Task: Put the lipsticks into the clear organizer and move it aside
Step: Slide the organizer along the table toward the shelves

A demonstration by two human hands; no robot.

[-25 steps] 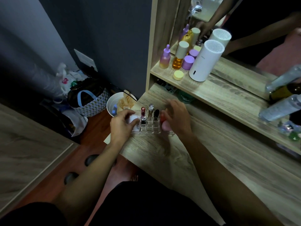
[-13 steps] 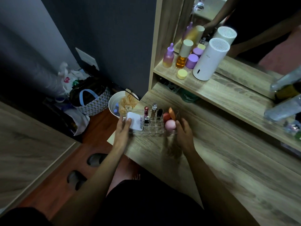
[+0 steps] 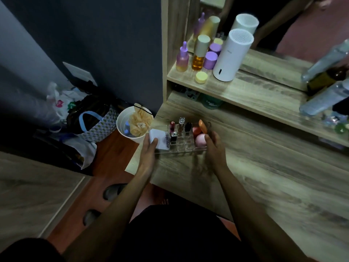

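Observation:
The clear organizer (image 3: pixel 182 146) rests on the wooden dressing table near its left front corner. Several lipsticks (image 3: pixel 181 124) stand upright in its middle slots. A white compact (image 3: pixel 159 139) lies in its left end; a pink sponge (image 3: pixel 200 139) and an orange sponge (image 3: pixel 203 126) fill its right end. My left hand (image 3: pixel 149 150) grips the organizer's left end, fingers on the compact. My right hand (image 3: pixel 213 143) holds the right end beside the pink sponge.
A shelf (image 3: pixel 245 91) above carries purple and amber bottles (image 3: pixel 198 57), a yellow jar and a white cylinder (image 3: pixel 233 55). Clear bottles (image 3: pixel 324 82) lie at the right. A white bin (image 3: pixel 132 123) and bags stand on the floor left of the table edge.
Both hands have drawn back from over the organizer to its two ends. The sponges and compact that they covered now show. The organizer sits close to the table's left edge.

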